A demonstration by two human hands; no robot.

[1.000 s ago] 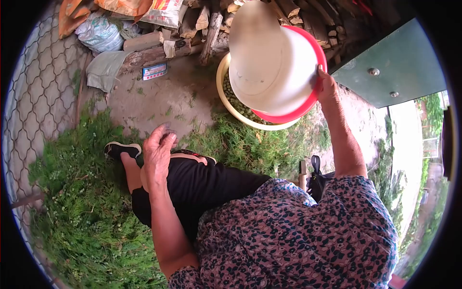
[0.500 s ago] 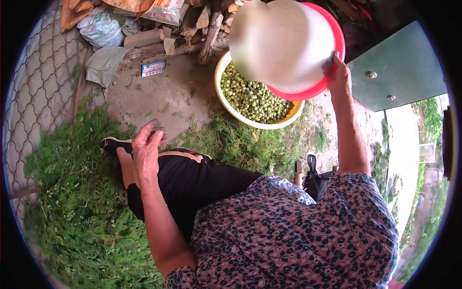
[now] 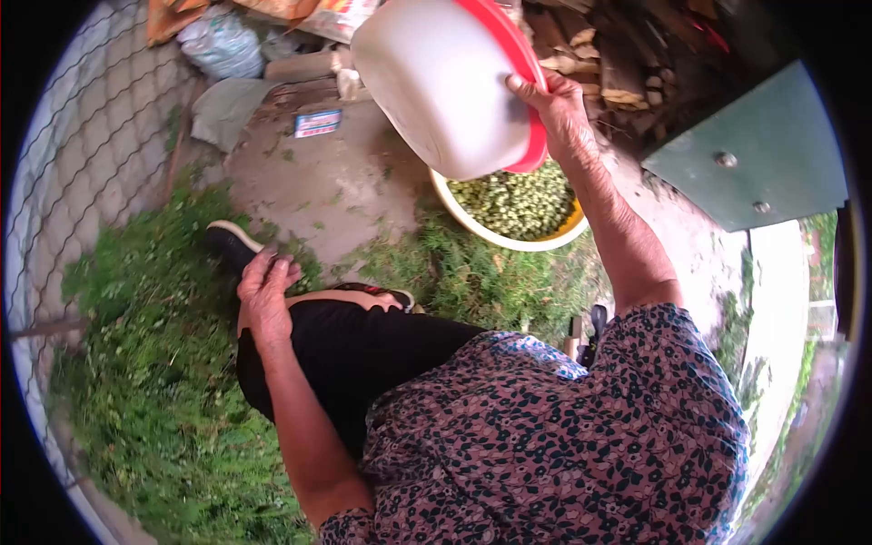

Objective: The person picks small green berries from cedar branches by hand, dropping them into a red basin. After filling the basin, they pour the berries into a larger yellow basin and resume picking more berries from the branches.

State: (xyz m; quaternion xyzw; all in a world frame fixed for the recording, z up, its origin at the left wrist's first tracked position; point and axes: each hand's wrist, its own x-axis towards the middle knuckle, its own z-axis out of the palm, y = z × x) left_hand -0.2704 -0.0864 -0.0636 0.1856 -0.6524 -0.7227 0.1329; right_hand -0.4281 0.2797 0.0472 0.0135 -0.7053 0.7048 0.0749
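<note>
My right hand [image 3: 561, 111] grips the red rim of a white plastic basin [image 3: 436, 82], thumb on its outer wall. The basin is tilted on its side above a yellow tub [image 3: 522, 243] and partly covers it. Small green pods or buds [image 3: 518, 202] fill much of the tub; their exact kind I cannot make out. My left hand [image 3: 265, 295] hovers near my knee and black shoe [image 3: 229, 243], fingers loosely bent and slightly apart, with nothing visible in them. The basin's inside is turned away from view.
Cut green plants [image 3: 163, 391] cover the ground at left, and more lie before the tub [image 3: 481, 282]. Split firewood [image 3: 622, 73], stuffed sacks [image 3: 221, 45] and a small blue-white packet [image 3: 318, 123] are beyond. A green metal panel [image 3: 749, 154] stands at right.
My right hand has moved left with the basin, which has turned so its outer wall shows more. My left hand has lowered slightly. The view has shifted a little.
</note>
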